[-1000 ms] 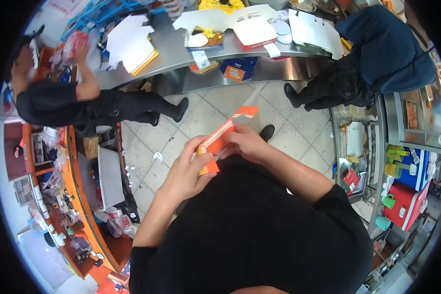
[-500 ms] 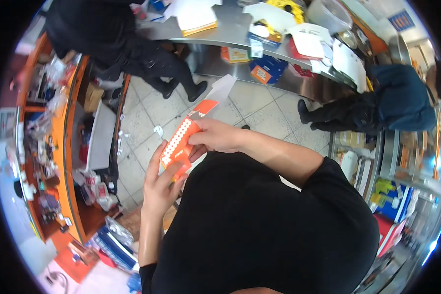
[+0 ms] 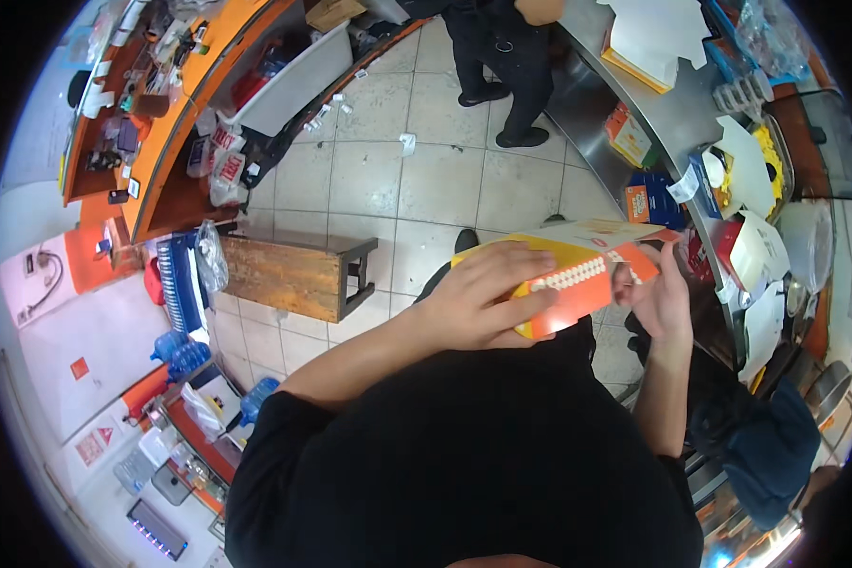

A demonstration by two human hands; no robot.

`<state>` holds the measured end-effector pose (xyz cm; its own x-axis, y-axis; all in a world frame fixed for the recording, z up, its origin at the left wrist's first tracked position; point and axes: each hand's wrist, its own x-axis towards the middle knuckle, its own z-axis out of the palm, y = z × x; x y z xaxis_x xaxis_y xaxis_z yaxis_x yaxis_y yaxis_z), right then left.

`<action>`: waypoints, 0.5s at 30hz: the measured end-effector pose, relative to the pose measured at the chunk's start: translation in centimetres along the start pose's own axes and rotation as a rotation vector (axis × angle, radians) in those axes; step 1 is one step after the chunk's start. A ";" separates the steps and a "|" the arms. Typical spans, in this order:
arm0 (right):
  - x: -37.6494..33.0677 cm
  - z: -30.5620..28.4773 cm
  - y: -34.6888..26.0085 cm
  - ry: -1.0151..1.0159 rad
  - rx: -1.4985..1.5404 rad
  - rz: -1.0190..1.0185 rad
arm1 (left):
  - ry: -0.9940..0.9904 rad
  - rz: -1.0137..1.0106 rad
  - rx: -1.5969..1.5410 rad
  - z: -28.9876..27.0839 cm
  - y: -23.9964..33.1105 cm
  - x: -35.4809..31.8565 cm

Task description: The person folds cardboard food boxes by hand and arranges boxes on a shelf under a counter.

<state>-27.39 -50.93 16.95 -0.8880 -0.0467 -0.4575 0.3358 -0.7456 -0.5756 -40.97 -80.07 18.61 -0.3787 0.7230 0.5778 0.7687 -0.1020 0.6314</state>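
Presently | glossy, angular orange carton (image 3: 587, 298) | left hand (image 3: 492, 293) clasping it | right hand (image 3: 665, 295) touching end, grip unclear

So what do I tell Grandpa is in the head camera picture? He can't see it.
A person's left hand grips an orange and yellow cardboard box, with their right hand at its right end, above a tiled floor. A wooden bench stands to the left; at the upper right, a metal counter holds more boxes.
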 end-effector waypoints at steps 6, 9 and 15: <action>-0.9 -1.7 -3.4 0.509 -0.726 -0.449 | 0.073 0.184 -0.011 6.6 -3.5 8.7; 0.6 0.6 -5.1 0.551 -0.424 -0.519 | 0.115 0.299 0.061 9.7 -4.6 13.7; -0.7 -1.1 -11.6 0.503 0.179 -0.555 | 0.222 0.346 -0.059 16.9 -3.5 21.7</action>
<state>-30.35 -41.51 23.16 -0.6475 0.6413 -0.4117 -0.2109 -0.6699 -0.7118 -43.23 -52.48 20.21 -0.2099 0.4747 0.8547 0.8416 -0.3572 0.4051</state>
